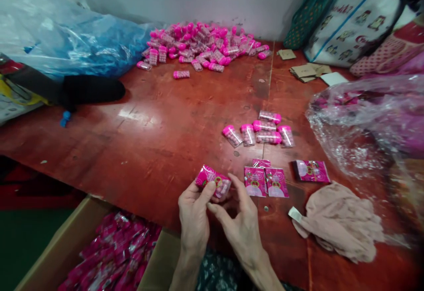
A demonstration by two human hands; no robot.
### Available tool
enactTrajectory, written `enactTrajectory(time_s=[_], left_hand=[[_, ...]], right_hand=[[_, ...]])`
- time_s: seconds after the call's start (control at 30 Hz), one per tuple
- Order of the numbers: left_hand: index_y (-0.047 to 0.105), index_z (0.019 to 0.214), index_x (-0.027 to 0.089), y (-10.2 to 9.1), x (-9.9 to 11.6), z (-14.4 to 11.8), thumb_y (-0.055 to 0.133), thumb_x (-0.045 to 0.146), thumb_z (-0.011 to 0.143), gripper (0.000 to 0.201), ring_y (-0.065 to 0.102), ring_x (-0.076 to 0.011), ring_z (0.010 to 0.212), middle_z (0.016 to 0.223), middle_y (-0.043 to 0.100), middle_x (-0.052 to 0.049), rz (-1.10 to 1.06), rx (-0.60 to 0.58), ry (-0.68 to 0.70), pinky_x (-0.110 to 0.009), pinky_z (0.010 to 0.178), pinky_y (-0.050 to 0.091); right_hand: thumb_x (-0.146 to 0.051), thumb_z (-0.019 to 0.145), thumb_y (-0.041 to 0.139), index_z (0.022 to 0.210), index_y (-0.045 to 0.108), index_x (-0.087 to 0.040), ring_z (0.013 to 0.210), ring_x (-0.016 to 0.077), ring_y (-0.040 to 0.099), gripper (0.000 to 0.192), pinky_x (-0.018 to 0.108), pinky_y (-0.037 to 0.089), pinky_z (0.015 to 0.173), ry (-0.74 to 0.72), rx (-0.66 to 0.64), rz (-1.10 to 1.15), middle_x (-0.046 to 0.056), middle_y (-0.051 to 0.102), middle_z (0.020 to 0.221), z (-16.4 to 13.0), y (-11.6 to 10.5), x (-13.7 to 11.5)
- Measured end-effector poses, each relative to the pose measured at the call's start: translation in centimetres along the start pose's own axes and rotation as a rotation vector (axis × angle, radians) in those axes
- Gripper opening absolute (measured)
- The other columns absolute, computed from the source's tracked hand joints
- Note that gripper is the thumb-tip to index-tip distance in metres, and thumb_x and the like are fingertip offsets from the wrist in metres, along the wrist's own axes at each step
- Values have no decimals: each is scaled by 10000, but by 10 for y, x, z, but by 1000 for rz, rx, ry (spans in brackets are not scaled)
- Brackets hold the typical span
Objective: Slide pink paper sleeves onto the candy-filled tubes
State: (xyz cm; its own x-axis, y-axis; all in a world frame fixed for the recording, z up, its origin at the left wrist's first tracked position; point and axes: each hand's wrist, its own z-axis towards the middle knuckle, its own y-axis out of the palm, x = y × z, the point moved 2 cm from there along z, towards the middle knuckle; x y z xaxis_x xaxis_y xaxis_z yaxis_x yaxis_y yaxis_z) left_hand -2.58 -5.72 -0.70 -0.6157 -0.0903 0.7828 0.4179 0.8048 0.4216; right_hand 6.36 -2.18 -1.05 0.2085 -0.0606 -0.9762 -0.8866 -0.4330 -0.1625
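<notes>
Seen from above, two bare hands meet at the near edge of a worn red counter. The left hand is closed in a pinch, thumb and fingers gripping a small pink packet that appears wrapped around a clear tube. The right hand is partly open and holds nothing, its forefinger and thumb reaching toward the packet's underside. Just right of the packet, flat pink sachets lie side by side on the counter, with one more sachet further right. Beyond the packet, toward the wall, a small cluster of pink-capped tubes rests on the counter, and far beyond it a large heap of tubes sits against the wall. Below and left of the packet, off the counter's edge, an open cardboard box holds many finished pink packets. Right of the packet lies a crumpled beige cloth, with a clear plastic bag beyond that. The packet is held right at the counter's edge by one hand alone; if that pinch loosens, it could probably slip and fall beside the box rather than into it, or the wrap could spring open.
</notes>
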Motion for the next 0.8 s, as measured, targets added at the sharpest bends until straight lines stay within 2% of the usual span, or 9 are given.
enactTrajectory(time_s=[0.1,0.23,0.37,0.5,0.57,0.63,0.7,0.8], left_hand=[[682,791,112,4,-2,0,666,165,724,87,622,-119,580,672,694,-33,-38,-72,-57,-232,604,494],[665,792,84,-1,-2,3,648,181,736,113,628,-139,589,686,689,-63,-50,-70,-93,-244,568,498],[637,800,89,-16,3,6,642,221,747,141,623,-131,563,685,672,-58,-53,-17,-100,-215,492,478],[607,755,110,-41,14,2,639,278,751,171,641,-158,568,656,652,-45,-34,56,-84,-216,463,474],[603,735,109,-61,22,-6,658,287,731,186,645,-171,573,662,655,-54,-10,118,-82,-222,457,474],[601,719,109,-91,31,-19,688,280,700,192,640,-175,557,628,645,-49,17,207,-85,-223,444,468],[605,738,115,-130,41,-34,685,270,700,179,632,-164,547,658,656,-50,45,335,-87,-228,451,468],[600,794,151,-193,51,-63,614,226,762,82,642,-140,618,726,668,-18,109,610,-74,-233,543,501]], right_hand=[[-251,816,577,1152,527,-175,774,181,643,348,315,546,713,-38,46,-46,69,658,939,2,-5,9],[-234,830,569,1191,533,-177,765,179,645,368,313,546,713,-207,4,-214,74,660,944,5,-13,16],[-163,862,504,1264,481,-191,692,140,639,404,262,546,657,-330,-103,-274,52,641,905,4,-13,18],[-138,869,476,1230,502,-179,638,121,634,365,233,540,617,-342,-136,-286,36,629,843,2,-9,24],[-145,869,477,1192,532,-170,647,126,637,329,236,537,616,-337,-155,-308,46,636,859,1,-7,28],[-156,868,481,1148,562,-161,683,141,641,291,254,534,639,-348,-167,-337,62,641,888,1,-6,32],[-168,869,484,1113,584,-153,716,156,641,264,272,529,662,-371,-168,-361,75,640,905,1,-5,34],[-176,875,479,1089,598,-146,726,162,631,247,281,518,668,-395,-176,-389,79,634,910,2,-2,35]])
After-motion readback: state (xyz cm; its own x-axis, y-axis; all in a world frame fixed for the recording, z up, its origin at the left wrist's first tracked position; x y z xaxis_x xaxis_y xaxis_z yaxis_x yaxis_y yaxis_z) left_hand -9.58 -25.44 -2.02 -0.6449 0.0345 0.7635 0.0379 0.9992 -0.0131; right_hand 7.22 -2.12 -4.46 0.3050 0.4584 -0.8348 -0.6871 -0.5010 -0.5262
